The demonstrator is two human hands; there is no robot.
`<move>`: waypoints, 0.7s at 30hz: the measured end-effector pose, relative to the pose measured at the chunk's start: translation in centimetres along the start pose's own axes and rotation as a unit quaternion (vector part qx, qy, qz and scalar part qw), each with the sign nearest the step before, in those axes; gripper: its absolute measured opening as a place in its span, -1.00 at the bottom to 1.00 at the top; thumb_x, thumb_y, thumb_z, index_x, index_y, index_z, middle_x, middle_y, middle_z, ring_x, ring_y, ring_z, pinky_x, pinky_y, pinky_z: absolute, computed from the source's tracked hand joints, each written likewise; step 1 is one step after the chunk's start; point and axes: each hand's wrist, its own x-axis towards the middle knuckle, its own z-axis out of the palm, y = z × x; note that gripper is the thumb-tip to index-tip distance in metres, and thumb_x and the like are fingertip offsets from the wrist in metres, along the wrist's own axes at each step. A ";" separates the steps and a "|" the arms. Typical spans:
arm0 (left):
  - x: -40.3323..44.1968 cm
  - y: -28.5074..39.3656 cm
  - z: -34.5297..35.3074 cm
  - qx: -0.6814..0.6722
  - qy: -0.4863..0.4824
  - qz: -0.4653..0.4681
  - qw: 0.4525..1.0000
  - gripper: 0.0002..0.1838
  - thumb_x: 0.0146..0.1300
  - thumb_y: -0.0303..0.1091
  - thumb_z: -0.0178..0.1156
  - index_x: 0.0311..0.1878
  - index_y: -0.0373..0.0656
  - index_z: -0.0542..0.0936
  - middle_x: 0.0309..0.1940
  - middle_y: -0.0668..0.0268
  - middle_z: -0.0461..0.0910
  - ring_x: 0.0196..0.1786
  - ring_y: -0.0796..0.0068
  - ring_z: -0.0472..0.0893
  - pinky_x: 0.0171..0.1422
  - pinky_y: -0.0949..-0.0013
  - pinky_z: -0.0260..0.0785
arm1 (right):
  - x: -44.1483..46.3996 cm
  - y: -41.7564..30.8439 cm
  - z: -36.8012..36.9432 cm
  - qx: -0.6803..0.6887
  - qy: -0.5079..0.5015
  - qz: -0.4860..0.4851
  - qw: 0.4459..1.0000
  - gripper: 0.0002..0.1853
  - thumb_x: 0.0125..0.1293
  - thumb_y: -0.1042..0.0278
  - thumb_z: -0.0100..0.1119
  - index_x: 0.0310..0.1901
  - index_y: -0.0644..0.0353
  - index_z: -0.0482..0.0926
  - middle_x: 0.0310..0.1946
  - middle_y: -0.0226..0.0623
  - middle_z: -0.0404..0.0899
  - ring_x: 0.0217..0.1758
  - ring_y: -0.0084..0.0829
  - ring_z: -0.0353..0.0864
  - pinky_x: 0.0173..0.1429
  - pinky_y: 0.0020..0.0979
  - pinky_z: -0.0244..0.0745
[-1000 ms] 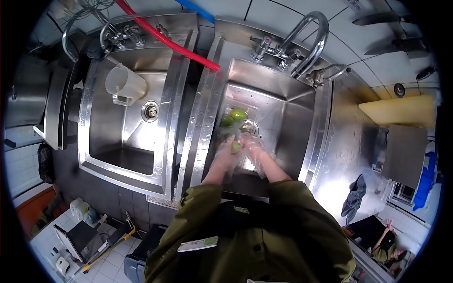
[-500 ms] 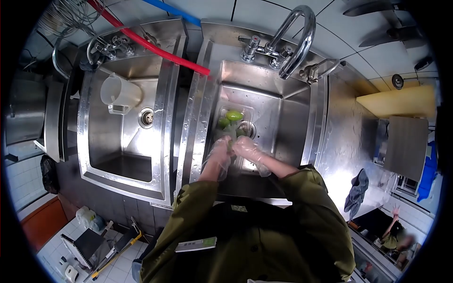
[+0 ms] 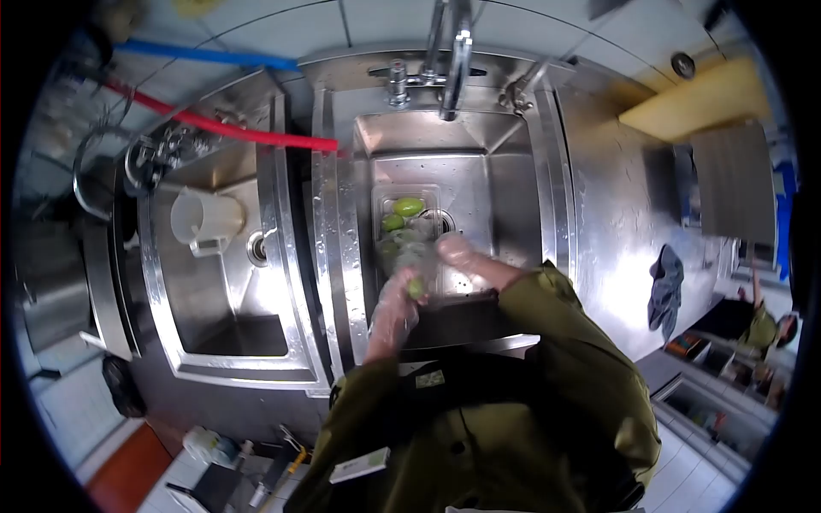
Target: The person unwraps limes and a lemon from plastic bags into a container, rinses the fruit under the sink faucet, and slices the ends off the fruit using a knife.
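Both my hands are inside the right sink (image 3: 513,184), in clear plastic gloves. My left hand (image 3: 395,312) is closed around a green lime (image 3: 416,288), low over the sink. To its right, my right hand (image 3: 460,254) is held apart from it; its fingers are smeared by motion. Between and beyond the hands lies a whitish see-through blur, perhaps a plastic bag (image 3: 415,245). Just past them, a clear plastic tray (image 3: 432,190) rests on the sink bottom beside the drain, with several green limes (image 3: 408,206) in it.
A chrome faucet (image 3: 457,73) stands over the sink's back edge. In the left sink (image 3: 295,299) is a translucent pitcher (image 3: 205,219). A red hose (image 3: 231,130) crosses behind. A grey cloth (image 3: 665,291) lies on the right counter. Another person (image 3: 757,329) is at far right.
My hands have parted: the left has drawn down and shows a lime in it, while the right is off to the side. The head view has shifted, so the faucet appears further up.
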 end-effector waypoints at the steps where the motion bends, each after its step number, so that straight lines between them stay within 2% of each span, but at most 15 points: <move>1: -0.6 0.3 0.4 0.018 -0.007 -0.003 1.000 -0.65 0.03 -0.16 0.13 -0.15 -0.12 0.39 -0.47 0.26 0.46 -0.56 0.39 0.45 -0.62 0.43 0.26 | 0.5 1.8 0.4 -0.056 -0.005 -0.014 0.998 -0.82 -0.05 0.34 0.01 -0.60 0.26 0.54 -0.61 -0.03 0.48 -0.53 -0.07 0.50 -0.42 -0.17 0.41; 3: -1.2 0.5 0.9 0.026 -0.019 0.004 0.999 -0.63 0.02 -0.14 0.14 -0.15 -0.10 0.38 -0.48 0.22 0.46 -0.56 0.34 0.46 -0.59 0.43 0.27 | 1.3 2.6 0.8 0.031 0.161 -0.007 0.986 -0.82 0.01 0.33 0.05 -0.55 0.24 0.57 -0.65 -0.06 0.48 -0.57 -0.10 0.51 -0.46 -0.20 0.43; 4: -1.2 0.4 1.1 0.016 -0.024 0.013 1.000 -0.65 0.03 -0.13 0.13 -0.16 -0.10 0.38 -0.49 0.20 0.47 -0.57 0.33 0.46 -0.58 0.43 0.27 | 2.0 0.3 -2.2 0.140 0.056 0.157 0.976 -0.77 0.09 0.26 0.07 -0.35 0.27 0.57 -0.49 -0.07 0.54 -0.50 -0.13 0.54 -0.35 -0.28 0.47; 5: -0.6 0.3 0.2 0.009 -0.020 0.010 1.000 -0.65 0.04 -0.13 0.12 -0.16 -0.11 0.38 -0.49 0.20 0.47 -0.57 0.34 0.46 -0.58 0.44 0.27 | 0.6 -1.5 -4.0 0.392 0.036 0.211 0.895 -0.74 0.12 0.25 0.06 -0.28 0.28 0.54 -0.41 -0.07 0.54 -0.43 -0.14 0.54 -0.30 -0.31 0.47; 6: -0.4 0.6 -0.2 0.005 -0.021 0.011 1.000 -0.65 0.05 -0.13 0.11 -0.16 -0.12 0.39 -0.49 0.20 0.47 -0.57 0.35 0.45 -0.57 0.44 0.27 | -0.6 -3.3 -5.4 0.615 0.016 0.242 0.751 -0.70 0.14 0.23 0.05 -0.20 0.30 0.51 -0.33 -0.06 0.53 -0.36 -0.15 0.54 -0.24 -0.34 0.47; 7: -0.1 0.9 -0.6 0.001 -0.023 0.011 1.000 -0.65 0.06 -0.12 0.10 -0.16 -0.13 0.39 -0.49 0.20 0.47 -0.57 0.37 0.45 -0.56 0.45 0.27 | -1.6 -4.9 -6.2 0.794 -0.006 0.250 0.554 -0.66 0.17 0.22 0.04 -0.13 0.31 0.48 -0.24 -0.06 0.53 -0.30 -0.16 0.55 -0.19 -0.38 0.47; 10: -0.4 1.7 -0.4 0.030 -0.023 0.011 0.999 -0.67 0.12 -0.11 0.04 -0.18 -0.16 0.42 -0.45 0.22 0.48 -0.53 0.44 0.45 -0.53 0.48 0.29 | -2.6 -8.8 -6.8 0.802 -0.051 0.246 0.543 -0.63 0.18 0.30 -0.03 -0.01 0.32 0.39 -0.07 -0.05 0.45 -0.11 -0.15 0.48 -0.02 -0.37 0.41; 12: -0.9 2.7 0.8 0.098 -0.001 0.009 0.995 -0.68 0.19 -0.10 -0.03 -0.19 -0.16 0.45 -0.38 0.26 0.49 -0.46 0.49 0.47 -0.50 0.52 0.32 | -1.2 -9.0 -3.3 0.465 0.033 0.204 0.861 -0.67 0.17 0.27 -0.07 -0.09 0.27 0.46 -0.13 0.00 0.47 -0.10 -0.16 0.50 -0.02 -0.30 0.40; 13: -1.4 3.1 1.4 0.131 0.011 0.008 0.991 -0.68 0.23 -0.09 -0.06 -0.20 -0.16 0.46 -0.35 0.27 0.49 -0.43 0.52 0.48 -0.48 0.54 0.33 | -0.6 -9.0 -1.3 0.252 0.074 0.165 0.951 -0.68 0.16 0.26 -0.09 -0.12 0.24 0.50 -0.16 0.03 0.48 -0.10 -0.16 0.51 -0.01 -0.27 0.39; 14: -1.7 3.3 2.0 0.206 0.070 0.003 0.976 -0.61 0.28 -0.04 -0.12 -0.06 -0.15 0.46 -0.23 0.24 0.49 -0.28 0.47 0.49 -0.37 0.51 0.38 | -0.1 -9.1 -0.1 0.277 0.091 0.202 0.935 -0.68 0.17 0.25 -0.10 -0.13 0.23 0.51 -0.17 0.01 0.49 -0.10 -0.16 0.51 -0.01 -0.28 0.38; 16: -2.4 3.4 3.1 0.273 0.049 0.095 0.956 -0.58 0.26 -0.04 -0.05 0.05 -0.12 0.39 -0.14 0.22 0.47 -0.18 0.43 0.48 -0.24 0.44 0.40 | 0.6 -9.6 1.4 0.325 0.118 0.272 0.898 -0.69 0.17 0.23 -0.10 -0.15 0.20 0.52 -0.20 -0.03 0.52 -0.11 -0.16 0.51 0.01 -0.31 0.38; 17: -2.7 3.0 3.4 0.305 0.040 0.139 0.941 -0.54 0.25 -0.05 -0.02 0.11 -0.11 0.36 -0.10 0.21 0.46 -0.13 0.41 0.48 -0.18 0.40 0.41 | 0.6 -9.5 2.1 0.272 0.118 0.244 0.923 -0.69 0.17 0.22 -0.10 -0.18 0.20 0.53 -0.21 -0.04 0.52 -0.12 -0.15 0.51 0.00 -0.30 0.38; 19: -2.1 2.1 3.8 0.379 0.188 0.088 0.902 -0.32 0.08 -0.13 0.22 0.24 -0.06 0.18 -0.07 0.25 0.46 -0.07 0.35 0.46 -0.05 0.30 0.37 | 0.9 -9.4 2.5 0.165 0.125 0.176 0.962 -0.70 0.15 0.20 -0.08 -0.23 0.20 0.55 -0.24 -0.05 0.54 -0.13 -0.14 0.52 -0.02 -0.27 0.39; 20: 2.0 -1.3 -1.6 0.347 0.108 0.193 0.912 -0.35 0.06 -0.11 0.24 0.20 -0.07 0.24 -0.13 0.27 0.47 -0.15 0.39 0.48 -0.13 0.36 0.38 | 0.4 -10.4 1.1 0.474 0.155 0.308 0.810 -0.71 0.15 0.19 -0.07 -0.28 0.19 0.56 -0.26 -0.07 0.55 -0.17 -0.14 0.54 -0.07 -0.25 0.41; 21: 2.5 -1.5 -2.4 0.270 0.111 0.183 0.939 -0.41 0.05 -0.10 0.24 0.13 -0.08 0.30 -0.19 0.30 0.48 -0.23 0.44 0.48 -0.21 0.42 0.37 | 0.8 -9.3 3.0 0.330 0.160 0.291 0.883 -0.73 0.18 0.21 -0.11 -0.34 0.21 0.53 -0.33 -0.08 0.54 -0.22 -0.13 0.53 -0.12 -0.22 0.41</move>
